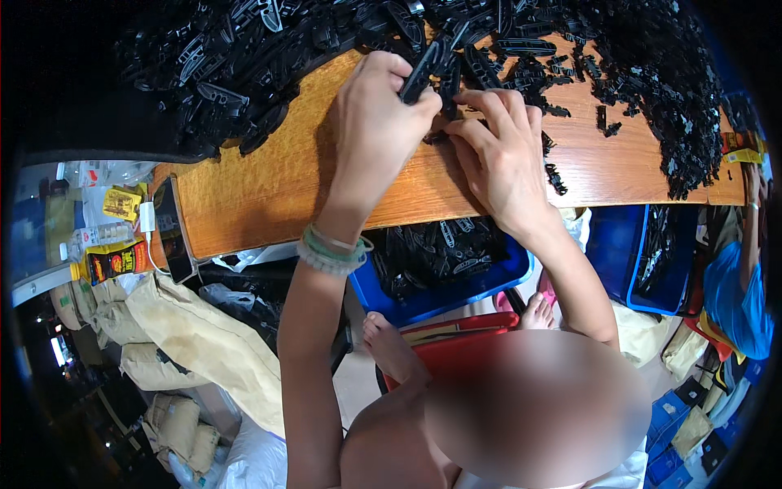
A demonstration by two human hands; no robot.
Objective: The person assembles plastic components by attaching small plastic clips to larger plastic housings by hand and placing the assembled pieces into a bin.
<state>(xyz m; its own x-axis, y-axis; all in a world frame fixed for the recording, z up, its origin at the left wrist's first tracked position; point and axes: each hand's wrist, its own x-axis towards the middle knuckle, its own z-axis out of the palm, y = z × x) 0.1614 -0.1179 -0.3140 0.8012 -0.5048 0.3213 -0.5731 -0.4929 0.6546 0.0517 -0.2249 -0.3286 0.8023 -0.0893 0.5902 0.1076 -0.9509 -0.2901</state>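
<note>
Over the wooden table (261, 191), my left hand (371, 122) is closed, thumb against fingers, on a long, narrow black plastic part (419, 75) that tilts up to the right. Close by on its right is my right hand (505, 155), its fingers bent inward and tips drawn together near small dark pieces. What those fingertips hold, if anything, is too small to make out. Just beyond both hands lies a heap of similar long black parts (391, 24). Small black clip-like pieces (554, 73) are scattered to the right of my right hand.
A dense mound of small black pieces (672, 90) covers the table's right side. Below the front edge stands a blue bin (444, 300) of black parts, with another blue bin (615, 253) to its right. A phone (173, 224) rests at the left edge. Another person's blue sleeve (733, 281) shows far right.
</note>
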